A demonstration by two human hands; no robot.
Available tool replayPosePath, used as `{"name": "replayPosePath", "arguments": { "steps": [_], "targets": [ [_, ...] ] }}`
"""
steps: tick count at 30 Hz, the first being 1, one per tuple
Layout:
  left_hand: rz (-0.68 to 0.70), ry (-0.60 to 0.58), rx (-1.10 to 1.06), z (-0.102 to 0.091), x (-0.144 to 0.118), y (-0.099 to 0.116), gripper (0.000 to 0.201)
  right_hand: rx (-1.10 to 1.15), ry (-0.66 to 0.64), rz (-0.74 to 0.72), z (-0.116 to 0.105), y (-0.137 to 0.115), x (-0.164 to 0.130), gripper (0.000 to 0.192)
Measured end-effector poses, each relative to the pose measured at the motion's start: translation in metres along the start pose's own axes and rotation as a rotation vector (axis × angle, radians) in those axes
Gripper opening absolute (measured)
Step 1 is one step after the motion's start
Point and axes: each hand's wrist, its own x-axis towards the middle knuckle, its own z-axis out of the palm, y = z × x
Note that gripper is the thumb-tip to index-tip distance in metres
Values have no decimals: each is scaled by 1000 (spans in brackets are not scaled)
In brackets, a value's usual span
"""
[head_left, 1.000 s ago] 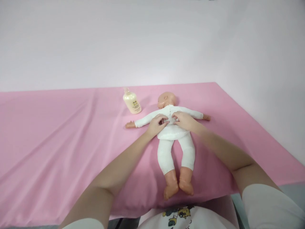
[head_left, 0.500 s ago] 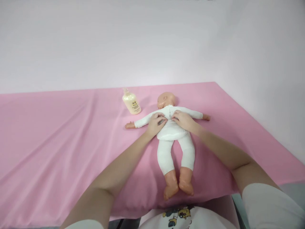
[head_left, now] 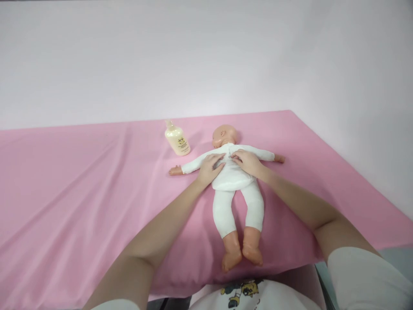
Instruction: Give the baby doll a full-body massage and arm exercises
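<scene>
A baby doll (head_left: pixel 223 210) in a white shirt and white leggings lies on its back on the pink sheet (head_left: pixel 80 181), arms spread, head turned to the left, bare feet towards me. My left hand (head_left: pixel 209 168) rests on the left side of its chest with the fingertips pinching the shirt near the middle. My right hand (head_left: pixel 247 162) lies on the right side of the chest, its fingertips on the shirt's centre seam just below the neck. The two hands almost meet there.
A cream lotion bottle (head_left: pixel 177 142) with a pump top stands on the sheet to the left of the doll's head. A plain pale wall (head_left: pixel 206 60) rises behind the table and along its right edge. My printed shirt (head_left: pixel 245 290) shows at the bottom.
Both hands have slid a little up the doll's chest towards the neck, and the left hand's fingers are less curled. The doll and the bottle have not moved.
</scene>
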Motion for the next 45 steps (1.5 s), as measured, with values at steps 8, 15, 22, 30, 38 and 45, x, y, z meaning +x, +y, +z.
{"name": "replayPosePath", "arguments": {
  "steps": [8, 15, 22, 30, 38, 45],
  "targets": [
    [43, 28, 54, 4, -1, -5, 27, -66, 69, -103, 4, 9, 3, 19],
    [34, 5, 76, 2, -1, -4, 26, 41, 80, -124, 8, 14, 5, 15],
    [-17, -64, 58, -3, 4, 2, 28, 45, 78, 23, 7, 10, 5, 26],
    [-23, -77, 38, -4, 5, 2, 33, -7, 103, -42, 7, 9, 3, 29],
    [-32, -54, 137, 1, 1, -7, 32, -173, 174, -89, 11, 10, 0, 31],
    [-84, -71, 137, 2, -1, -5, 41, -200, 142, -47, 11, 11, 3, 36]
  ]
}}
